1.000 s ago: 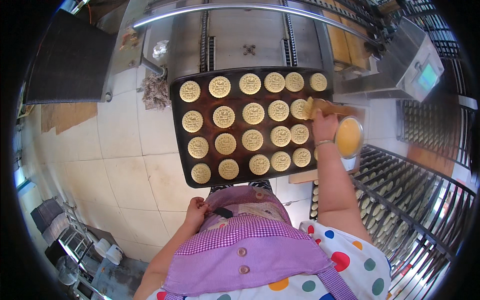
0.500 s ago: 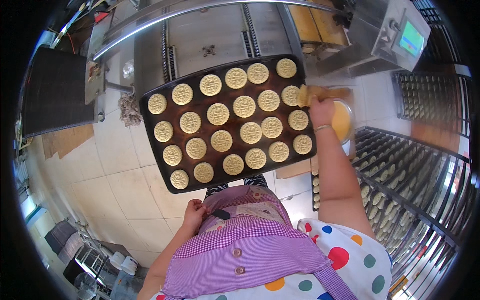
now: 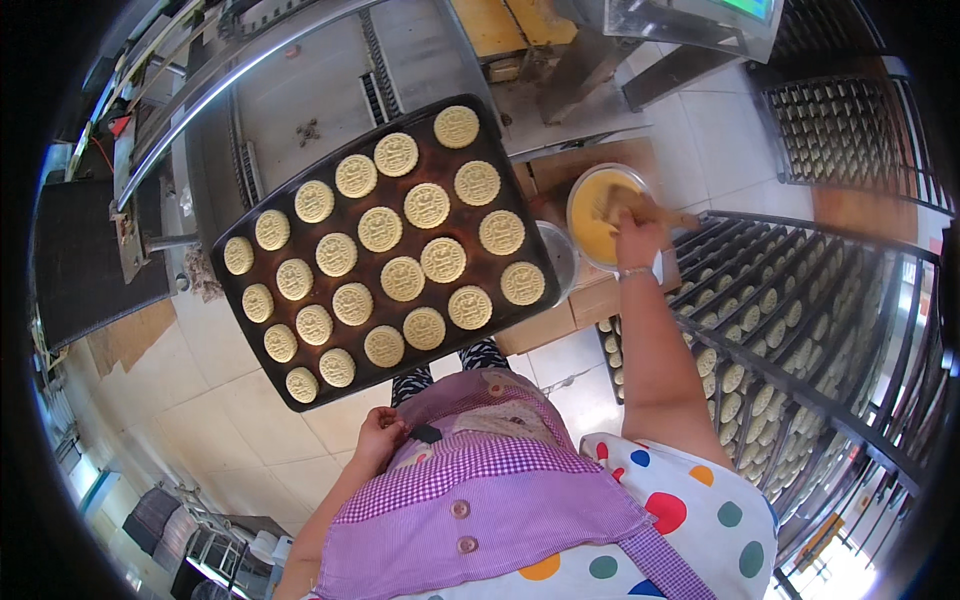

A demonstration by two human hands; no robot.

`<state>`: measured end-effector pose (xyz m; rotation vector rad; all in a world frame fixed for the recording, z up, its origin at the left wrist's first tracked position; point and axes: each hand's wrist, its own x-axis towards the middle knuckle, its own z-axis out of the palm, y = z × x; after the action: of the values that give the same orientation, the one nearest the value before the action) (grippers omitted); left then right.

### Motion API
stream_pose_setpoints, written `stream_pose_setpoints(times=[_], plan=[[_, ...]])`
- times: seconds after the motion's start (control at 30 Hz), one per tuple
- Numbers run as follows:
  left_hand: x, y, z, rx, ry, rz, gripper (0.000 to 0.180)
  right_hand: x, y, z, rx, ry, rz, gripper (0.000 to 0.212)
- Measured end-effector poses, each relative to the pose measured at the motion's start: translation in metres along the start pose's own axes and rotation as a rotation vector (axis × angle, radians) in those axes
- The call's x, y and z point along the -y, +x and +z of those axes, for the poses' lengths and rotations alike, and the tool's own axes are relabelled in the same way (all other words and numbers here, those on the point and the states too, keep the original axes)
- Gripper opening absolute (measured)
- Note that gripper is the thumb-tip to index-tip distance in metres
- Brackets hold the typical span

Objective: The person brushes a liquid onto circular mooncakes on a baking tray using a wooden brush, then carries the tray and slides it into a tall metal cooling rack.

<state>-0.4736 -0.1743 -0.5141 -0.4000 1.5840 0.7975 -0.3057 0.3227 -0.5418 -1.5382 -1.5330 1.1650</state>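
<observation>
My right hand (image 3: 640,236) grips a wide wooden-handled pastry brush (image 3: 618,199), its bristles over or in the yellow liquid of a round bowl (image 3: 571,218). The motion blurs the brush, so its exact depth is unclear. To the left lies a large dark baking tray (image 3: 236,309) carrying rows of round, pale yellow pastries (image 3: 380,229) with stamped tops. My left hand (image 3: 380,435) hangs low by the apron (image 3: 440,480), below the tray's near edge. Its fingers are curled, and no object shows in them.
A clear container (image 3: 560,262) stands between tray and bowl, partly hidden by the tray. Cardboard (image 3: 590,302) lies under the bowl. A black rack (image 3: 800,370) with trays of pastries fills the right side. Beyond the tray is a metal conveyor machine (image 3: 300,90) with a bar across it.
My right hand has moved the brush from the tray's right edge to the bowl. The view has shifted right, so the tray appears farther left. My left hand stays by the apron.
</observation>
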Motion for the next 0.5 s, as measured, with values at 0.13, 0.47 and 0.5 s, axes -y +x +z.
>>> stream_pose_setpoints(times=[0.13, 0.47, 0.5], plan=[[-0.02, -0.006, 0.022, 0.046, 0.121, 0.028, 0.032, -0.071, 0.021, -0.063, -0.058, -0.4, -0.094, 0.04], [-0.022, 0.002, 0.022, 0.032, 0.219, 0.077, 0.036, -0.067, 0.0, -0.047, -0.129, 0.261, 0.505, 0.028], [-0.015, 0.008, 0.017, 0.027, 0.225, 0.099, 0.036, -0.059, -0.002, -0.044, -0.145, 0.319, 0.495, 0.03]])
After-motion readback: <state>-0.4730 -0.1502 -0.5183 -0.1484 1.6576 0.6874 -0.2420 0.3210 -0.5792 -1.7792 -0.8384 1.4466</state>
